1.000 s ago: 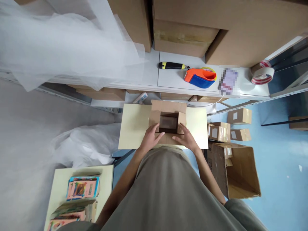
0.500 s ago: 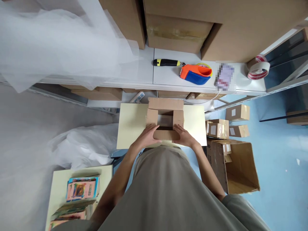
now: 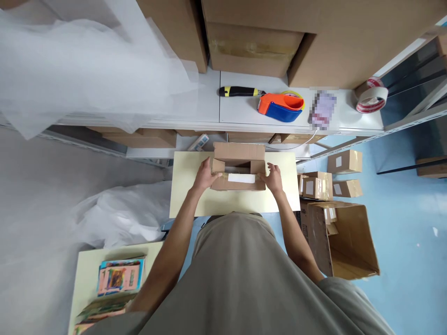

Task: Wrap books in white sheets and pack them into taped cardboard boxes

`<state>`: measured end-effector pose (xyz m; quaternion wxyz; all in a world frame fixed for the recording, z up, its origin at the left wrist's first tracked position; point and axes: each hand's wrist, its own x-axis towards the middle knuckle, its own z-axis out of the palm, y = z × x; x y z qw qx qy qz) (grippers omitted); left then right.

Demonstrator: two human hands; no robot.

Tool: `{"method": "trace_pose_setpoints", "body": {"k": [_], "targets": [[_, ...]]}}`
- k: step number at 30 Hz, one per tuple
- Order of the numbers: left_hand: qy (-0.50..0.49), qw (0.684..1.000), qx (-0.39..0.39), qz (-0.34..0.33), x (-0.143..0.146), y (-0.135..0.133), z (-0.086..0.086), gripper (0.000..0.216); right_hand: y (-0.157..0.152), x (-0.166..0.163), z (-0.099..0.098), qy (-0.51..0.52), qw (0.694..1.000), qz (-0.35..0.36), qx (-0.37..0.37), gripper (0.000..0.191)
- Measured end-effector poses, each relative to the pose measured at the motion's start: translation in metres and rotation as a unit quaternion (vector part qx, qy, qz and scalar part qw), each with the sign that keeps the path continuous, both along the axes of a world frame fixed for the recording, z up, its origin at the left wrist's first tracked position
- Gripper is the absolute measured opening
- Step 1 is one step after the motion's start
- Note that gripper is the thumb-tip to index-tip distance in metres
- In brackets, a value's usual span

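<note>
A small brown cardboard box with its top flaps up stands on the pale yellow table. A white label shows along its near side, and the side flaps tilt in over the opening. At the box's left end, my left hand holds on with the thumb on the near edge and fingers along the side. My right hand grips the opposite end, thumb on the near right corner and fingers curled beside it.
On the white shelf lie a utility knife, an orange and blue tape dispenser, a blurred phone and tape rolls. White wrapping sheets hang at left. A large open carton stands right; booklets lie lower left.
The near flap, spread outward before, is now raised, and the white label shows. Both hands have moved apart and away from me, from the near flap to the box's ends.
</note>
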<state>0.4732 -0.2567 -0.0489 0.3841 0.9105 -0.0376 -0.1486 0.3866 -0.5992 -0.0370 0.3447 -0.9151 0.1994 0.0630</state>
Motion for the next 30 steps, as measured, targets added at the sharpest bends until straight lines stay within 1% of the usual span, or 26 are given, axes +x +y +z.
{"method": "trace_pose_setpoints", "body": {"k": [3, 5, 7, 10, 13, 15, 17, 19, 20, 22, 24, 26, 28, 30], "targets": [[0.054, 0.997, -0.048, 0.012, 0.016, 0.004, -0.017, 0.138, -0.005, 0.008, -0.012, -0.006, 0.999, -0.008, 0.046, 0.107], [0.048, 0.994, -0.098, 0.0, 0.025, 0.004, -0.02, 0.149, -0.009, 0.014, -0.016, -0.036, 0.996, 0.005, 0.085, 0.121], [0.03, 0.989, -0.142, -0.016, 0.031, 0.0, -0.018, 0.15, -0.01, 0.021, -0.017, -0.062, 0.988, 0.017, 0.137, 0.129], [0.013, 0.986, -0.168, -0.014, 0.036, -0.008, -0.011, 0.146, -0.01, 0.03, -0.016, -0.101, 0.973, 0.008, 0.21, 0.131], [0.001, 0.986, -0.166, 0.02, 0.031, -0.012, -0.002, 0.139, -0.008, 0.031, -0.01, -0.138, 0.959, -0.04, 0.243, 0.123], [-0.015, 0.985, -0.168, 0.031, 0.022, -0.01, 0.005, 0.127, -0.006, 0.025, -0.004, -0.152, 0.955, -0.063, 0.247, 0.107], [-0.039, 0.984, -0.172, 0.03, 0.009, -0.006, 0.014, 0.105, -0.005, 0.016, 0.003, -0.158, 0.955, -0.06, 0.243, 0.083], [-0.07, 0.984, -0.164, 0.023, -0.005, -0.001, 0.023, 0.078, -0.003, 0.004, 0.009, -0.16, 0.956, -0.048, 0.24, 0.062], [-0.085, 0.984, -0.157, 0.018, -0.012, 0.002, 0.026, 0.066, -0.002, -0.002, 0.012, -0.162, 0.956, -0.045, 0.238, 0.056], [-0.111, 0.984, -0.14, 0.0, -0.025, 0.008, 0.028, 0.046, -0.001, -0.015, 0.014, -0.161, 0.958, -0.045, 0.234, 0.052], [-0.127, 0.984, -0.123, -0.017, -0.035, 0.012, 0.025, 0.035, -0.001, -0.026, 0.013, -0.147, 0.963, -0.041, 0.223, 0.051], [-0.131, 0.986, -0.103, -0.021, -0.042, 0.014, 0.016, 0.03, -0.002, -0.033, 0.009, -0.127, 0.97, -0.033, 0.206, 0.052], [-0.12, 0.989, -0.088, -0.003, -0.047, 0.013, 0.005, 0.027, -0.003, -0.036, 0.004, -0.108, 0.974, -0.03, 0.196, 0.054], [-0.109, 0.99, -0.084, 0.024, -0.049, 0.009, -0.004, 0.026, -0.002, -0.036, 0.0, -0.092, 0.974, -0.031, 0.207, 0.056]]}}
